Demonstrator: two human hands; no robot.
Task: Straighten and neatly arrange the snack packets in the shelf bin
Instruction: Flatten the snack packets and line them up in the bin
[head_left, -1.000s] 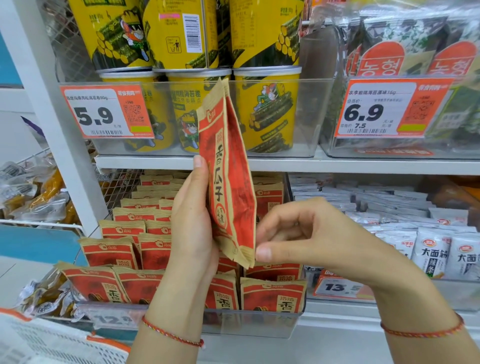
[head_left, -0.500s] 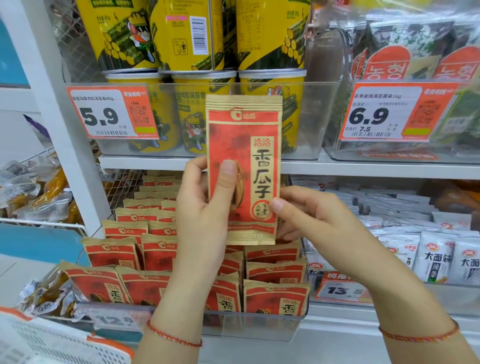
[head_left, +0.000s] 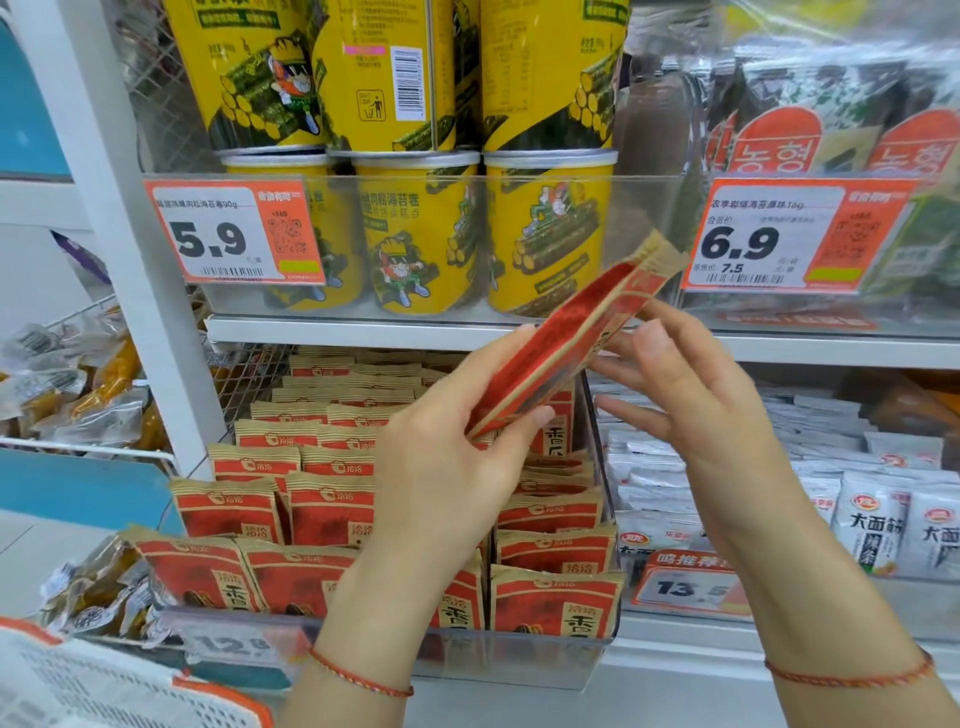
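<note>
Red-and-tan paper snack packet (head_left: 566, 338) tilted up to the right, above clear plastic shelf bin (head_left: 498, 660) of matching packets. Pinched at lower end by left hand (head_left: 457, 447); right hand (head_left: 691, 395) fingers spread, touching upper edge. Open gap mid-right in bin.

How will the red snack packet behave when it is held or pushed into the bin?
The red packet probably stays fairly stiff: it juts out past the left hand without drooping. It seems light, since fingertips alone carry it. Being flat and thin, it may lean like the packets in the bin.

Matt paper packet (head_left: 566, 338) (clear plastic bin (head_left: 519, 660)).
</note>
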